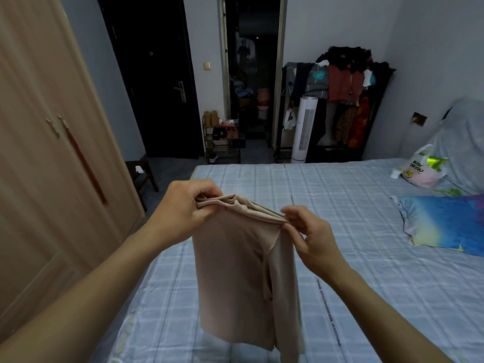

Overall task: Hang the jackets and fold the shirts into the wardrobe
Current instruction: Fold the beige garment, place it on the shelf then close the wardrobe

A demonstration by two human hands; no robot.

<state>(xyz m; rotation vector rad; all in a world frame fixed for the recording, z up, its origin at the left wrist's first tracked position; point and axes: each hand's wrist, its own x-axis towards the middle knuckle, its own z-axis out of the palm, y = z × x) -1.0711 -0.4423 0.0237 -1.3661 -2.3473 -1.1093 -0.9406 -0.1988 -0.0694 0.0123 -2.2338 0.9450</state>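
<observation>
A: What have the hands got?

B: The left hand [183, 205] and right hand [306, 234] both pinch the top edge of the beige shirt [241, 279], which hangs above the bed [366, 258].

A: How will it handle?

B: Light and limp, I'd judge; grip the top corners. The wardrobe [52, 153] stands at nine o'clock.

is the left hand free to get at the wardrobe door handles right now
Probably not yet. The left hand grips one top corner of the beige shirt, the right hand pinches the other. Nothing stands between it and the wardrobe handles, but it must let go first.
</observation>
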